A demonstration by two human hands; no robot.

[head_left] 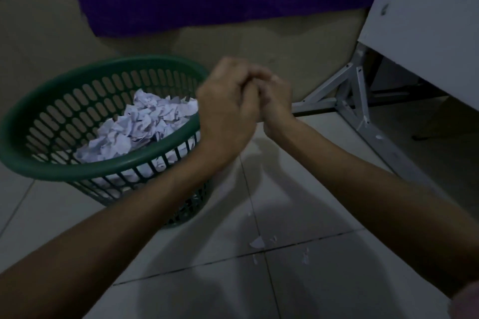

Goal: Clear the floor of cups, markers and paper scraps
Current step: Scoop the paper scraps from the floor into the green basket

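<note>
The left hand (228, 111) and right hand (277, 103) press together, blurred, just right of the basket (31, 160) rim. Their fingers curl into each other; whether they grasp anything I cannot tell. The green basket stands on the floor (337, 280) at left, filled with crumpled paper (140, 124). A few small scraps (257, 242) lie on the tiles nearer, below the hands. A white desk (427, 8) with a metal leg (350, 90) stands far right.
</note>
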